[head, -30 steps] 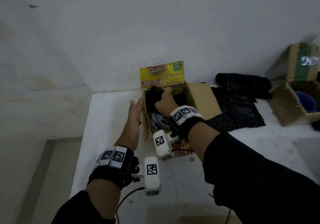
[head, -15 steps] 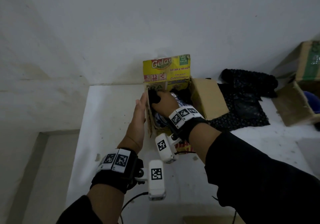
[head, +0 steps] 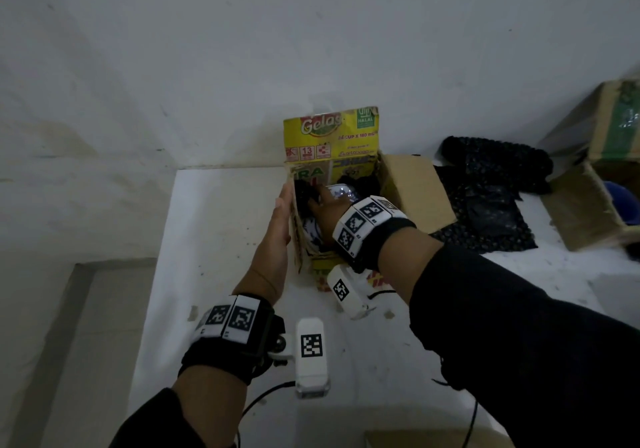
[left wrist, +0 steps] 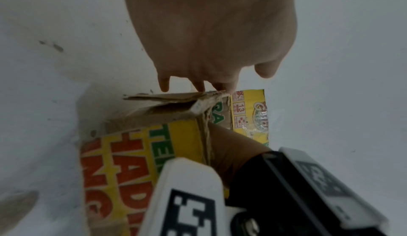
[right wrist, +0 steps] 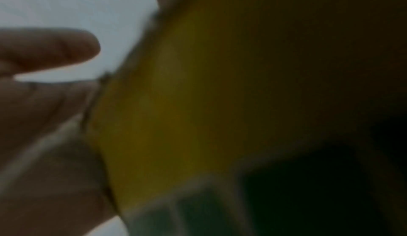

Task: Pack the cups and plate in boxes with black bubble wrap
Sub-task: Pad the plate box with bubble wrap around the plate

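The left hand [head: 277,229] lies flat, fingers straight, against the outer left wall of the yellow box [head: 332,143], bracing it on the counter [head: 214,240]. Just right of it, the right hand [head: 327,202] reaches down inside, its grip apparently on black bubble wrap [head: 304,191], though this is hidden. A patterned cup [head: 311,236] sits below it.

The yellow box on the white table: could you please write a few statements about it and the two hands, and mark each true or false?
1. The left hand lies flat against the outside of the yellow box. True.
2. The right hand reaches inside the box. True.
3. The box's flaps are folded closed. False: it is open, with a yellow flap standing up.
4. The loose black bubble wrap lies left of the box. False: it lies to the right.
5. The left hand grips a cup. False: it holds nothing.
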The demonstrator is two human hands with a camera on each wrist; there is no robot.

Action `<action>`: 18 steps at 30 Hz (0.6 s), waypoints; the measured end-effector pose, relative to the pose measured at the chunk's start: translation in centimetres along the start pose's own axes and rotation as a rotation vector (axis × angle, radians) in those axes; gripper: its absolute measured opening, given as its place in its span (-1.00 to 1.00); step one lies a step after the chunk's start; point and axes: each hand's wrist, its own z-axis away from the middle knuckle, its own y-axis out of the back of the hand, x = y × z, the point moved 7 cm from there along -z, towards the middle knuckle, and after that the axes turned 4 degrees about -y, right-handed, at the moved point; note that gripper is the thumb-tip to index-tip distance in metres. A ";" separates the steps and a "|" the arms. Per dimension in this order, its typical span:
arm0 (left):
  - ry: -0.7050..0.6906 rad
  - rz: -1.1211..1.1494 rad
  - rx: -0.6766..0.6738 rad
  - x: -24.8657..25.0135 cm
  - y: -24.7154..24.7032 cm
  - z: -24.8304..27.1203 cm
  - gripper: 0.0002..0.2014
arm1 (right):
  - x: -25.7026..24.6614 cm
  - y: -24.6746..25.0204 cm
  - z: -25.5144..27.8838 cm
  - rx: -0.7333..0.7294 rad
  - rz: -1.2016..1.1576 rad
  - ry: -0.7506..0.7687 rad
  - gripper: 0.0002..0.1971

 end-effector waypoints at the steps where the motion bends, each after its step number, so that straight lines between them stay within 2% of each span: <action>1: -0.002 -0.002 -0.010 -0.1 0.0 0.0 -0.52 | -0.1 0.3 -0.1 0.002 0.014 0.009 -0.13; 4: 0.001 -0.016 -0.027 -0.6 0.1 0.0 -0.45 | 0.0 0.9 0.0 -0.017 0.075 0.027 -0.03; 8: 0.002 0.030 -0.022 -0.3 -0.4 0.3 -0.53 | -0.2 1.2 -0.1 -0.009 0.106 0.061 -0.08; 11: 0.004 0.074 -0.008 -0.1 -0.7 0.4 -0.54 | -0.1 1.4 -0.4 0.005 0.139 0.037 -0.05; 15: 0.011 0.078 0.004 0.1 -0.4 0.5 -0.54 | -0.2 1.6 -0.5 0.012 0.130 0.014 -0.13; 18: 0.008 0.104 -0.006 0.5 -0.6 0.5 -0.54 | -0.4 1.7 -0.9 0.000 0.177 -0.014 -0.05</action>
